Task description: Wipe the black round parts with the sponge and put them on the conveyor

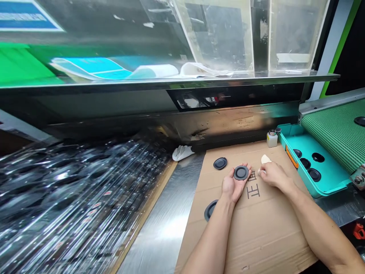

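A round black disc (241, 172) rests on the palm and fingers of my left hand (234, 184), which is held palm up above the cardboard (265, 224). To its right, my right hand (272, 174) is closed around a white cloth (265, 159), part of which sticks out past the fingers. Two more black discs lie on the cardboard: one (220, 163) beyond my left hand, the other (211, 210) partly hidden behind my left forearm.
A teal tray (330, 186) with several black discs stands at the right, beside a green conveyor belt (336, 125). A small bottle (272, 138) is at the cardboard's back edge. Stacked clear plastic trays (85, 198) fill the left. A metal shelf (171, 83) runs overhead.
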The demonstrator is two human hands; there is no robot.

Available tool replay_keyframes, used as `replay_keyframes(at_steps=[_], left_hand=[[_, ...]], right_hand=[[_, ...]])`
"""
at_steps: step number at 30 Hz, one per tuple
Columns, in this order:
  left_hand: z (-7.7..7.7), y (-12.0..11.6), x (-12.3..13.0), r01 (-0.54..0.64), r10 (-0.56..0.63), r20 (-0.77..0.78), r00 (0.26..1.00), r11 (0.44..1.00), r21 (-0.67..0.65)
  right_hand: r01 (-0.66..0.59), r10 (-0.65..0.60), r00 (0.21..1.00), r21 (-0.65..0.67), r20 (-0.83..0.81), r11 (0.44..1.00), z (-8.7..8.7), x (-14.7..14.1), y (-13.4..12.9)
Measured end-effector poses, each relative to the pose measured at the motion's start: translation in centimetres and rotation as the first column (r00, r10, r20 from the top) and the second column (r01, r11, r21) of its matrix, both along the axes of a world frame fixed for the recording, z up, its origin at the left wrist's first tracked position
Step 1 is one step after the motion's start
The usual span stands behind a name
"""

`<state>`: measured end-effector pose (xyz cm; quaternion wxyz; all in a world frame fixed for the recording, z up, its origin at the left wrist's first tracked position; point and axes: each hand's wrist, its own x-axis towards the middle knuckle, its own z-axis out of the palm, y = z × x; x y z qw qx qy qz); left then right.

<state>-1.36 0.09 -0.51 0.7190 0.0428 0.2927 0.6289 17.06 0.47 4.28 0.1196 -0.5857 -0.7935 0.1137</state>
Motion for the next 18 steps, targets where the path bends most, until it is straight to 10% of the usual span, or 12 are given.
replay_keyframes(at_steps=[9,18], left_hand=[[0.9,-0.3,-0.1,-0.006,0.001,0.097,0.995,0.999,0.053],[0.4,-0.1,0.7,-0.029,0.026,0.04,0.999,0.998,0.063]], right_hand=[[0.147,-0.148,0.989,0.138,-0.001,0.979,-1.9,1.7,2.9],[-0.263,0.311,0.941,0.291,-0.133,0.92,-3.1,-5.1,-1.3]])
